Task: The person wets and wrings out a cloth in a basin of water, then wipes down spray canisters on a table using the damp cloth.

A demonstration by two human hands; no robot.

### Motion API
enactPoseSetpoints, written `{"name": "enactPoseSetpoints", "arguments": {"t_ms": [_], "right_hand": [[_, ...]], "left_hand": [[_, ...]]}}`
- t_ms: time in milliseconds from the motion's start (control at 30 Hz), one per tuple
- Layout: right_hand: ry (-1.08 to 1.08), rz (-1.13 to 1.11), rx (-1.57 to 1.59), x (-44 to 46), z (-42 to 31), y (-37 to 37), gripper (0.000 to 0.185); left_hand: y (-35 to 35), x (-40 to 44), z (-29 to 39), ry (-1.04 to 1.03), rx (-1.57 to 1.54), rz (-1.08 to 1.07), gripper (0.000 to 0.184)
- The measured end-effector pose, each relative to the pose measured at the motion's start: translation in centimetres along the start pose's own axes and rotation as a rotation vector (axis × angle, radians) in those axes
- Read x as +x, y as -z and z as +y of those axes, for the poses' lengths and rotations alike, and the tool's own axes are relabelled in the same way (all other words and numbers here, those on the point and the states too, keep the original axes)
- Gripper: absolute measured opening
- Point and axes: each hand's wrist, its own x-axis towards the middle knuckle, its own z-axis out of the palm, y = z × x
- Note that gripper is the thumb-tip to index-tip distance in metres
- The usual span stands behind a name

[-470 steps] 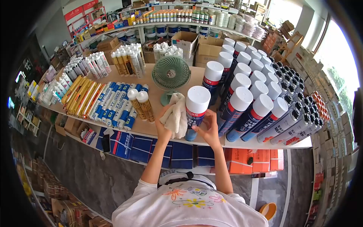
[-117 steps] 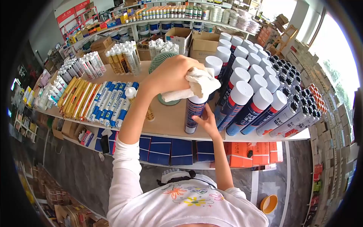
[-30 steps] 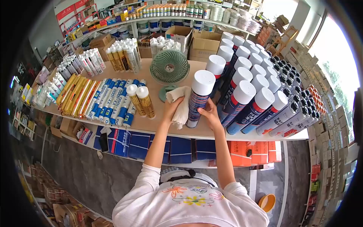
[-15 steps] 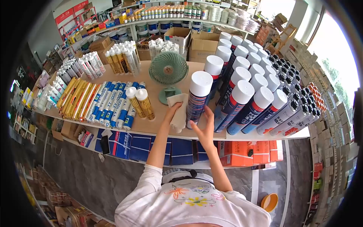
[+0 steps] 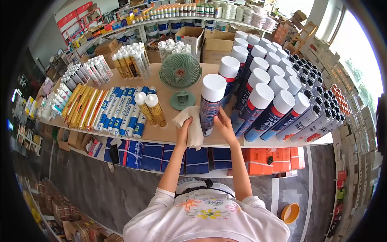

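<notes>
A dark spray can with a white cap stands upright near the table's front edge. My left hand holds a cream cloth just left of the can, fingers wrapped into the cloth. On the can's right side rests my right hand, its fingers round the lower part. Behind the cloth is a green fan on its round base. Two gold tubes with white caps stand left of the cloth.
Rows of white-capped cans and black-capped cans fill the table's right. Blue-and-white rolls and gold rolls lie left. Blue boxes and orange boxes sit under the tabletop. An orange bowl is on the floor.
Since the raised-arm view, my left hand has come down from the cap with the cloth. My right hand, spread off the can half a second ago, is back against its side.
</notes>
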Motion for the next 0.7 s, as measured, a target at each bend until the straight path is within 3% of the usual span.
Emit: {"name": "enactPoseSetpoints", "arguments": {"t_ms": [33,100,167,267,333,467,533,700], "right_hand": [[-0.087,-0.03,0.005,0.1,-0.2,0.2,0.063],[-0.053,-0.005,-0.027,-0.1,-0.3,-0.3,0.061],[0.067,0.181,-0.303,-0.5,-0.6,-1.0,0.059],[0.126,0.248,-0.305,-1.6,-1.7,-2.9,0.065],[0.147,0.268,-0.341,-1.7,-2.6,-4.2,0.075],[0.219,0.369,-0.464,-1.3,-1.4,-5.1,0.068],[0.203,0.35,-0.397,-1.1,-0.9,-4.7,0.067],[0.194,0.337,-0.303,-1.5,-0.9,-4.6,0.063]], "left_hand": [[-0.3,-0.6,0.1,-0.002,-0.002,0.01,0.033],[-0.7,-1.0,0.3,-0.047,0.019,0.051,0.037],[-0.6,-0.9,0.2,-0.066,0.04,0.046,0.037],[-1.2,-0.1,0.6,-0.061,0.088,0.064,0.035],[-2.5,0.4,2.5,-0.143,-0.024,-0.002,0.032],[-4.1,3.8,5.2,-0.122,-0.101,-0.1,0.03],[-3.7,5.6,5.9,0.012,-0.05,-0.251,0.025],[-1.4,5.0,2.7,0.216,0.088,-0.209,0.026]]}}
